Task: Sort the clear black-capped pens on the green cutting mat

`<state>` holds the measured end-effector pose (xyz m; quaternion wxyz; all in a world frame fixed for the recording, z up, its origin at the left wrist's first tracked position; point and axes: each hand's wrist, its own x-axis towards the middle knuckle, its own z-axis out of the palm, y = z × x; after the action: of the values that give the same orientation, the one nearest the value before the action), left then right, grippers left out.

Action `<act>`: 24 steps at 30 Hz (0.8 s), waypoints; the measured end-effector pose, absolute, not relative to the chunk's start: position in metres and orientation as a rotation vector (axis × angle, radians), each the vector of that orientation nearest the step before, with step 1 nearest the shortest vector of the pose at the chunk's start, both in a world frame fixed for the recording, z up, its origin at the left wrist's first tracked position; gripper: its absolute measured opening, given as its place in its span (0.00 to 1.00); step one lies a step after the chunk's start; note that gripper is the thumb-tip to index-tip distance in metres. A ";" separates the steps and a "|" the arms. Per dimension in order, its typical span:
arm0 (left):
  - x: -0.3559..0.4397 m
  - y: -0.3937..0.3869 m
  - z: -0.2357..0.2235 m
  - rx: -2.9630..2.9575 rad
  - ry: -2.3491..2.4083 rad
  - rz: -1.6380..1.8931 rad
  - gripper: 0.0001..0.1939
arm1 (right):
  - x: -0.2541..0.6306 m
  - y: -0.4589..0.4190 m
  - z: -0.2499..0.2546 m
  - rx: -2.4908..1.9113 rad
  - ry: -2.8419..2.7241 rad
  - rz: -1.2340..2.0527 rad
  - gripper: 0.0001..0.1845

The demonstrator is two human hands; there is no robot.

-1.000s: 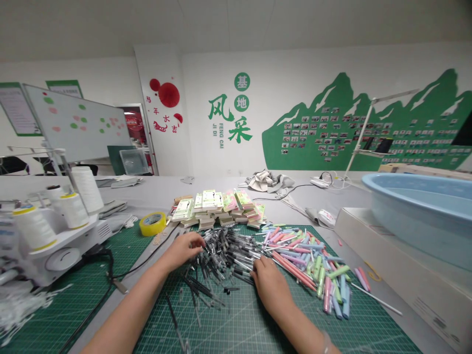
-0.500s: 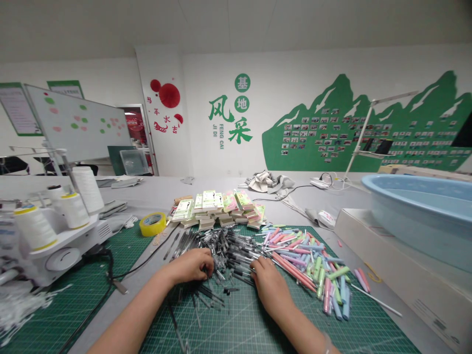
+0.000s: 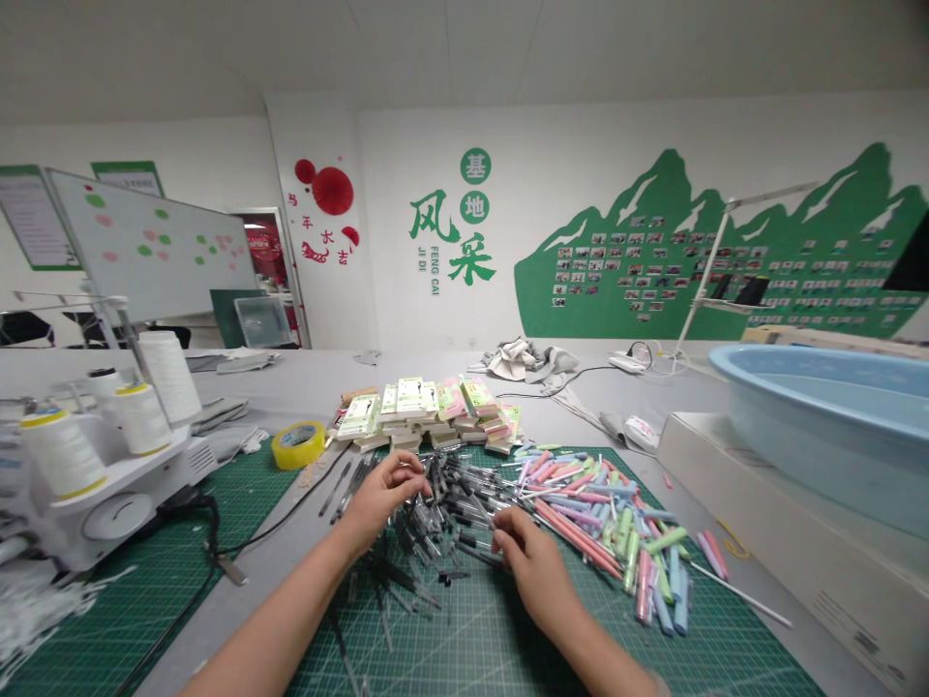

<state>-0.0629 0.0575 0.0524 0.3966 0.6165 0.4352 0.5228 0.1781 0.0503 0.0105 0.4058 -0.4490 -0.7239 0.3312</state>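
A heap of black and clear pens [image 3: 464,499] lies on the green cutting mat [image 3: 464,639] in front of me. My left hand [image 3: 388,494] is over the heap's left side, its fingers bent together in a pinch. Whatever sits between those fingertips is too small to make out. On the right side of the pens rests my right hand [image 3: 529,557], with thumb and fingers curled close together beside the pen ends. What it grips, if anything, is hidden. Beyond it spreads a pile of pastel tubes [image 3: 602,503] in pink, green, blue and purple.
Small stacked boxes [image 3: 417,402] stand behind the pens. Yellow tape [image 3: 298,445] lies left of them. A sewing machine [image 3: 123,494] with thread cones [image 3: 168,378] occupies the left. On the right, a blue basin [image 3: 827,407] sits on a white box [image 3: 769,523]. Grey cloth [image 3: 529,358] lies farther back.
My left hand dipped right and toward me over the pens, then rose back up over the heap. My right hand has stayed in place, its fingers shifting slightly. Several pens now show at the heap's left.
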 end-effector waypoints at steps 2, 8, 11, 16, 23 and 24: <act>-0.060 0.058 0.050 1.544 1.097 1.319 0.11 | 0.177 0.049 0.011 -1.099 -1.809 0.907 0.07; -0.060 0.056 0.054 1.725 1.225 1.261 0.11 | 0.177 0.047 0.013 -1.087 -1.807 0.832 0.08; -0.062 0.054 0.058 1.891 1.364 1.249 0.10 | 0.177 0.047 0.013 -1.097 -1.824 0.777 0.08; -0.062 0.052 0.061 2.075 1.383 1.247 0.08 | 0.176 0.048 0.010 -1.099 -1.847 0.738 0.09; -0.065 0.049 0.063 2.555 1.461 1.100 0.09 | 0.179 0.047 0.009 -1.143 -1.929 0.616 0.10; -0.064 0.048 0.063 2.649 1.464 1.047 0.10 | 0.179 0.047 0.009 -1.150 -1.946 0.605 0.10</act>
<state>-0.0641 0.0480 0.0635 -0.0305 0.8268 0.4568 0.3268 0.1788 0.0469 0.0095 0.3902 -0.4527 -0.7656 0.2381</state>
